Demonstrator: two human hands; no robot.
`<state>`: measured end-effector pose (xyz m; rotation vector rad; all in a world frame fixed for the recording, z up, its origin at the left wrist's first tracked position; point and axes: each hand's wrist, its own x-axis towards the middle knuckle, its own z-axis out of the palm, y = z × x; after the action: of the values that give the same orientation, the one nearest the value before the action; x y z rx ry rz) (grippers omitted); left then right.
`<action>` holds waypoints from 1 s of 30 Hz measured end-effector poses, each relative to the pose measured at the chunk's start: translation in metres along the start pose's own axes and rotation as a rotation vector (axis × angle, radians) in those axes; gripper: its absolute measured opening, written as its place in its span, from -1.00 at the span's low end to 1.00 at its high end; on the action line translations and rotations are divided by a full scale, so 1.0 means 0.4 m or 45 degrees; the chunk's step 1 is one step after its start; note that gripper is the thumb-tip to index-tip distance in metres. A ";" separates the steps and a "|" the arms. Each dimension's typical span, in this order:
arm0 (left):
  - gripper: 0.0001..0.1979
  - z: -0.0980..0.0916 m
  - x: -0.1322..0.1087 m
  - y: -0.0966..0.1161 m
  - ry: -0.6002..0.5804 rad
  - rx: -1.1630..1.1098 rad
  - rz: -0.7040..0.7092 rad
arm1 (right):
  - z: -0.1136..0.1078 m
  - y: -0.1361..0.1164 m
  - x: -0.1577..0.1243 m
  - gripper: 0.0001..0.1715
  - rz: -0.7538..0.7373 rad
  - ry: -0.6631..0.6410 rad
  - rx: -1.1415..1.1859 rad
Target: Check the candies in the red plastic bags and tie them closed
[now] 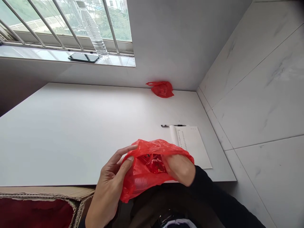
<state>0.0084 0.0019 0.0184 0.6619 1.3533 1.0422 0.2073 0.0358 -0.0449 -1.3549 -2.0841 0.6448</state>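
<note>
A thin red plastic bag (142, 186) hangs at the front edge of the white table, its mouth facing up. My left hand (111, 177) pinches the bag's left rim between thumb and fingers. Inside lie red printed packets (155, 164) with white and dark lettering; how many I cannot make out. My right hand (180, 166) reaches into the bag from the right, up to the wrist. Its fingers are hidden by the plastic and the packets, so whether they grip anything does not show.
On the white table (83, 126) lie a notepad (196, 145) with handwriting, a pen (173, 125) and a second red bag (163, 89) by the wall. A phone (83, 57) and a water bottle (93, 31) are on the windowsill. A cardboard box (78, 193) stands lower left.
</note>
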 end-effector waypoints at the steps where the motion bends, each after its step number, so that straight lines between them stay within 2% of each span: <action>1: -0.47 -0.005 -0.003 0.001 -0.011 -0.017 0.013 | -0.026 -0.013 -0.007 -0.66 -0.027 -0.041 -0.011; 4: -0.54 -0.019 -0.018 0.002 -0.118 -0.019 0.115 | -0.116 -0.045 -0.040 -0.63 -0.086 -0.096 -0.036; 6: -0.46 -0.027 -0.030 -0.001 -0.205 0.062 0.235 | -0.165 -0.046 -0.068 -0.59 -0.097 -0.115 -0.126; 8: -0.34 -0.033 -0.039 -0.008 -0.241 0.270 0.379 | -0.188 -0.030 -0.097 -0.57 -0.094 -0.187 -0.276; 10: -0.33 -0.036 -0.039 -0.015 -0.229 0.547 0.521 | -0.185 -0.005 -0.120 -0.49 -0.082 -0.287 -0.398; 12: -0.42 -0.037 -0.030 -0.020 -0.247 0.777 0.650 | -0.164 0.017 -0.135 -0.41 -0.070 -0.362 -0.460; 13: -0.49 -0.038 -0.024 -0.022 -0.258 0.856 0.697 | -0.153 0.025 -0.138 -0.45 -0.070 -0.392 -0.479; 16: -0.68 -0.043 -0.013 -0.026 -0.223 0.993 0.852 | -0.139 0.026 -0.137 -0.74 -0.072 -0.410 -0.450; 19: -0.80 -0.040 -0.023 -0.019 -0.089 0.943 0.959 | -0.164 0.000 -0.128 -0.81 -0.062 -0.264 -0.167; 22: -0.84 -0.015 -0.042 0.000 -0.093 0.605 0.846 | -0.204 -0.040 -0.114 -0.88 -0.035 -0.024 0.236; 24: -0.75 0.013 -0.047 0.016 -0.115 0.337 0.686 | -0.220 -0.063 -0.100 -0.90 0.029 0.095 0.417; 27: -0.64 0.055 -0.041 0.036 -0.233 0.061 0.410 | -0.218 -0.087 -0.067 -0.86 0.106 0.189 0.512; 30: -0.78 0.090 -0.044 0.052 -0.375 0.060 0.224 | -0.196 -0.103 -0.035 -0.86 0.091 0.267 0.464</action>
<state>0.0406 0.0016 0.0499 0.9448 1.0797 1.0083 0.2385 0.0143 0.0363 -1.2322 -1.6635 0.8278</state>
